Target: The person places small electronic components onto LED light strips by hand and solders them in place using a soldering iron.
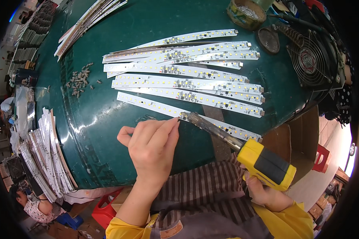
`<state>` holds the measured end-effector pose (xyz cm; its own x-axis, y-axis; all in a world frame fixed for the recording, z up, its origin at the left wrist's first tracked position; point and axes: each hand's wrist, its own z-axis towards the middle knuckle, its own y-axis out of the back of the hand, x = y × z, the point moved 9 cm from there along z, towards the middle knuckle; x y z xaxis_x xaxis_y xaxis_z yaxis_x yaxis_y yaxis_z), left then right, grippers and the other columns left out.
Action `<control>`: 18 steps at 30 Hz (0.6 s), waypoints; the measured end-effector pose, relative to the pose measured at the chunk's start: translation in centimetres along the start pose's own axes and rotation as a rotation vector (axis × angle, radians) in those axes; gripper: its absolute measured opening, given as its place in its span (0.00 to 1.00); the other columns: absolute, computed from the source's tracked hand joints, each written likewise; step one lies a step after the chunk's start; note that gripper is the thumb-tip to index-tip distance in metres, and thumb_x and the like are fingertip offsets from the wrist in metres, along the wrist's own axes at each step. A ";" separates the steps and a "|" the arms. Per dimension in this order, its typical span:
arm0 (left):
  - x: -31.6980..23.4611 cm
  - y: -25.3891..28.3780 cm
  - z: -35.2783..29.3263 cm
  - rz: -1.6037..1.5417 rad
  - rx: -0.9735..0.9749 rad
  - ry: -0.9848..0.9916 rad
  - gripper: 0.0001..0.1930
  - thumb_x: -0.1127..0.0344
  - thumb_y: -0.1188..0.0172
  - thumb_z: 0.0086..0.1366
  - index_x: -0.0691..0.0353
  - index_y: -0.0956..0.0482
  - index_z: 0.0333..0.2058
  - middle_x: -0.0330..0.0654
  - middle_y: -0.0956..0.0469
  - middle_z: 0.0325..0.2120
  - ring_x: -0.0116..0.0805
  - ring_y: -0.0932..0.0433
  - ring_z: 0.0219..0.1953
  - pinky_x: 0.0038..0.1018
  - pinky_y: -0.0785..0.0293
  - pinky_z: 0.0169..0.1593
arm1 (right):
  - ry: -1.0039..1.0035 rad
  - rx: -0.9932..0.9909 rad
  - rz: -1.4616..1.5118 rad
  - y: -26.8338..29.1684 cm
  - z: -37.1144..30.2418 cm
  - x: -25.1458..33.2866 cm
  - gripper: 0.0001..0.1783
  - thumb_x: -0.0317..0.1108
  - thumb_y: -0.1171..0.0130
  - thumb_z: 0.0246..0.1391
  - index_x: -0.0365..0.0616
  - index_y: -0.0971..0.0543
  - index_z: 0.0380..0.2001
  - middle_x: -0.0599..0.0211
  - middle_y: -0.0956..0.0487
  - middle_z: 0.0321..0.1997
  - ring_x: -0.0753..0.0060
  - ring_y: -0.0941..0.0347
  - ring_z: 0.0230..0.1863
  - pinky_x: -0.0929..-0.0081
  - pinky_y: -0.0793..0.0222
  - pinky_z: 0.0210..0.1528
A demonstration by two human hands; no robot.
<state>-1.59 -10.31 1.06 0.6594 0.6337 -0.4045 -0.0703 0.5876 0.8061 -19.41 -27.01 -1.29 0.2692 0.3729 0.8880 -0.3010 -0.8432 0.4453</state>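
My right hand (263,191) grips the yellow soldering gun (263,161), its tip on the nearest light strip (155,104) by the bench's near edge, while my left hand's (153,145) pinched fingers must hold steady.

Glossy green tabletop (107,131); matt white LED strips (179,83); yellow plastic soldering gun (265,163)

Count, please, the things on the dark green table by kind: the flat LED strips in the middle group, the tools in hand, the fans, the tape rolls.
White LED circuit strips, middle group: about 10, some overlap
Yellow-handled soldering gun, in the right hand: 1
Black square fan: 1
Brown tape roll: 1
Total: about 13
The left hand pinches at the nearest strip.
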 end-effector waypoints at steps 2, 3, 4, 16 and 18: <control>0.1 -0.1 -0.2 -0.013 0.005 -0.004 0.10 0.74 0.29 0.50 0.54 0.16 0.33 0.31 0.20 0.26 0.27 0.23 0.31 0.31 0.45 0.44 | 0.008 -0.012 0.008 0.0 0.1 -0.2 0.15 0.31 0.34 0.41 0.42 0.17 0.36 0.60 0.20 0.33 0.57 0.22 0.29 0.69 0.26 0.32; 0.2 -0.1 -0.3 -0.026 0.010 -0.009 0.10 0.72 0.29 0.52 0.53 0.17 0.34 0.30 0.21 0.26 0.28 0.23 0.31 0.35 0.46 0.44 | 0.043 -0.028 0.047 0.0 0.2 -0.2 0.15 0.31 0.34 0.42 0.41 0.17 0.37 0.60 0.20 0.33 0.57 0.22 0.30 0.69 0.26 0.31; 0.2 0.0 -0.2 -0.025 0.010 -0.009 0.10 0.72 0.29 0.52 0.53 0.17 0.34 0.30 0.21 0.26 0.28 0.23 0.31 0.35 0.46 0.44 | 0.078 -0.043 0.088 0.1 0.2 -0.1 0.15 0.32 0.34 0.43 0.41 0.17 0.38 0.60 0.20 0.32 0.58 0.22 0.30 0.69 0.27 0.31; -1.5 -0.6 -0.2 0.150 0.057 -0.139 0.11 0.73 0.30 0.50 0.53 0.19 0.33 0.28 0.25 0.26 0.27 0.24 0.32 0.38 0.46 0.46 | -0.107 -0.022 0.150 0.0 -0.3 -0.8 0.14 0.33 0.33 0.43 0.41 0.17 0.36 0.59 0.19 0.33 0.56 0.21 0.33 0.69 0.25 0.34; -0.6 -0.4 -0.6 0.075 -0.004 -0.043 0.12 0.72 0.29 0.49 0.51 0.18 0.33 0.27 0.23 0.26 0.26 0.24 0.31 0.37 0.46 0.45 | -0.023 -0.029 0.085 -0.1 0.0 -0.5 0.14 0.33 0.32 0.42 0.41 0.17 0.34 0.60 0.19 0.32 0.56 0.21 0.32 0.69 0.25 0.34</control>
<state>-2.38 -10.58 0.75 0.6835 0.6539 -0.3244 -0.1235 0.5416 0.8315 -19.47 -27.10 -1.75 0.2623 0.2909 0.9201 -0.3502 -0.8598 0.3716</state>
